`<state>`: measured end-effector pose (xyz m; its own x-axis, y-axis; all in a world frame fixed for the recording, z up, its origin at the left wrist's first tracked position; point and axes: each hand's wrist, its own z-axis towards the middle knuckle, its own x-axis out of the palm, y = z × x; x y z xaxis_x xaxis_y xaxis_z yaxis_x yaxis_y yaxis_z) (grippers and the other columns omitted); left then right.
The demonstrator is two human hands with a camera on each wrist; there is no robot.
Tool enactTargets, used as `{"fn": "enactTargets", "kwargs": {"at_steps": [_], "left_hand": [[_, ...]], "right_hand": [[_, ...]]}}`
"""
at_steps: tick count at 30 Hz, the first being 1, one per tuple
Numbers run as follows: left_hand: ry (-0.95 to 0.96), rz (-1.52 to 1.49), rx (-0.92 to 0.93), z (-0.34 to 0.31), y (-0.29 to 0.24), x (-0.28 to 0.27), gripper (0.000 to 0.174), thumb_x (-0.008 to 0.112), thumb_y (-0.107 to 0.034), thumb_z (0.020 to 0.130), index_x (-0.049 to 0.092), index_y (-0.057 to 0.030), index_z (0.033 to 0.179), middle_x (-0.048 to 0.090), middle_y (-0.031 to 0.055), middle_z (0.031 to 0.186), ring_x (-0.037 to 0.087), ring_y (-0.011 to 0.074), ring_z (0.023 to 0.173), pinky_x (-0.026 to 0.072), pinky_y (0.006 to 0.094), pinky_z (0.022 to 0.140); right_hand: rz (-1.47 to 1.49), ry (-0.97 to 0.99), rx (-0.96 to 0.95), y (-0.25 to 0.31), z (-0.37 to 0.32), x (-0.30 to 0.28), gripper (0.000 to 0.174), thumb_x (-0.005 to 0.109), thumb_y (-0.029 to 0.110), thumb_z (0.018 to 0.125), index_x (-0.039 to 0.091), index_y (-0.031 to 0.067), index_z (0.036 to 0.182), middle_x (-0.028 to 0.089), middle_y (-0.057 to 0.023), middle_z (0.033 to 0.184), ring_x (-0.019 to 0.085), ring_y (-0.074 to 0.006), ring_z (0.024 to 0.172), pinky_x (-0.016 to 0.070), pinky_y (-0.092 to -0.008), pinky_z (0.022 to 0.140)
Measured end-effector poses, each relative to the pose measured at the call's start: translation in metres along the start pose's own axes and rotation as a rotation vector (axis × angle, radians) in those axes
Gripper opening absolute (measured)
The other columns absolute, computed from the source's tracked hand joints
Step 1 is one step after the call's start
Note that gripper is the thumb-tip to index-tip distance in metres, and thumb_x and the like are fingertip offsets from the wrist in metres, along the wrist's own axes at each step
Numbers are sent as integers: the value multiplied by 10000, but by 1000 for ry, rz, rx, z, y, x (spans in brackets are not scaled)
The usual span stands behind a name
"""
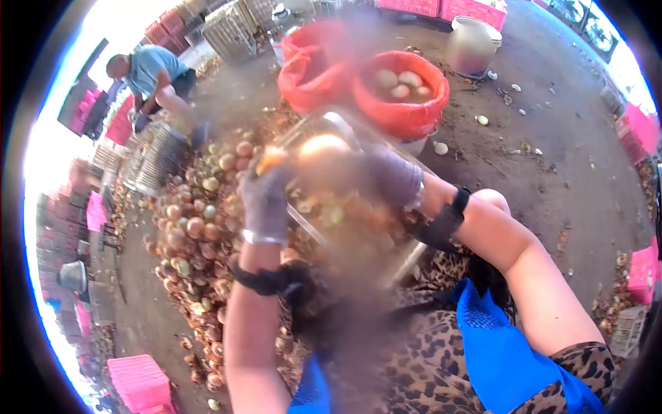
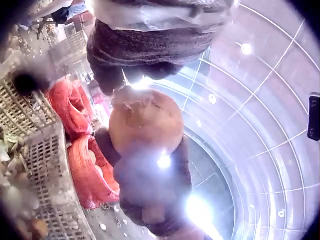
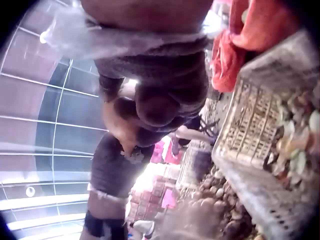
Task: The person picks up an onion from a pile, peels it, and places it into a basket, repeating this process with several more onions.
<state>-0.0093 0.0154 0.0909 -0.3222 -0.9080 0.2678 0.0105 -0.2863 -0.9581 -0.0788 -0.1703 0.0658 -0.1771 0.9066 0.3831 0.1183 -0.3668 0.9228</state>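
Note:
A round, brown-skinned onion is held between the two gloved hands, its dry, papery neck towards the left hand. My right hand grips the bulb, fingers curled round it in the right wrist view. At the neck end, the gloved left hand holds the onion with bent fingers, partly hidden in the left wrist view. Glare and a lens smudge blur this area in the head view. Below the hands stands a pale plastic crate with onion skins and scraps in it.
Loose onions lie heaped on the left. Ahead are a red mesh bag and a red-lined bucket holding peeled onions. A white bucket stands beyond. Another person bends over at the far left. Pink crates stand around.

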Motion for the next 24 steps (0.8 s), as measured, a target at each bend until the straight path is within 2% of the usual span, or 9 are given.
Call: {"fn": "enactTargets", "kwargs": {"at_steps": [2,3,4,7,10,11,14,15,24], "left_hand": [[101,38,-107,-10,13,17,359,662,-59,768,560,18,1104,611,88,995,595,157,822,504,279,779],[155,228,-43,-8,36,20,557,725,-93,731,486,7,1224,588,93,1067,581,180,916,498,299,818],[297,126,131,-17,50,41,635,726,-85,720,432,-13,1278,558,107,1128,559,203,1003,483,315,876],[203,171,142,-27,61,68,610,675,-214,757,413,-21,1274,549,141,1135,573,240,1006,497,342,881],[172,-175,-114,-18,63,53,701,647,-431,729,429,4,1233,549,167,1119,593,277,971,531,370,807],[189,-79,-118,-17,69,43,714,657,-431,711,431,8,1228,546,163,1119,594,286,968,529,374,804],[162,-270,-190,-17,62,40,761,681,-435,669,425,6,1234,536,155,1122,581,303,989,513,391,824],[151,-409,-224,-15,56,44,778,689,-438,657,420,3,1239,532,152,1124,574,307,1000,507,398,836],[257,-240,-166,-11,51,41,850,712,-437,613,387,-26,1281,475,136,1182,507,287,1075,445,431,938]], "right_hand": [[-97,-78,-24,7,-14,-26,367,593,343,866,555,77,1116,640,-54,836,561,-81,576,391,-205,434],[-140,-124,-23,6,-21,-37,369,599,345,862,558,74,1109,641,-52,815,558,-77,576,396,-210,434],[-167,-160,-41,3,-25,-43,361,606,341,856,567,71,1093,639,-46,795,559,-76,579,405,-216,441],[-233,-236,-88,-3,-31,-48,312,626,310,833,605,64,1024,633,-33,748,574,-89,594,441,-240,478],[-287,-313,50,7,-37,-45,230,630,241,806,636,59,947,643,-61,737,603,-143,600,476,-281,534],[-489,-310,-59,6,-39,-44,198,622,214,795,636,59,918,642,-80,735,612,-173,609,479,-296,549],[-913,-247,-247,-3,-52,-39,123,598,146,762,631,60,843,635,-133,732,629,-255,639,486,-335,587],[-936,-207,-218,-4,-55,-40,109,589,132,753,626,60,826,630,-148,733,629,-278,650,487,-345,597],[-960,-189,-202,-5,-59,-32,163,635,180,732,622,50,830,619,-179,710,621,-351,678,486,-393,622]]}}
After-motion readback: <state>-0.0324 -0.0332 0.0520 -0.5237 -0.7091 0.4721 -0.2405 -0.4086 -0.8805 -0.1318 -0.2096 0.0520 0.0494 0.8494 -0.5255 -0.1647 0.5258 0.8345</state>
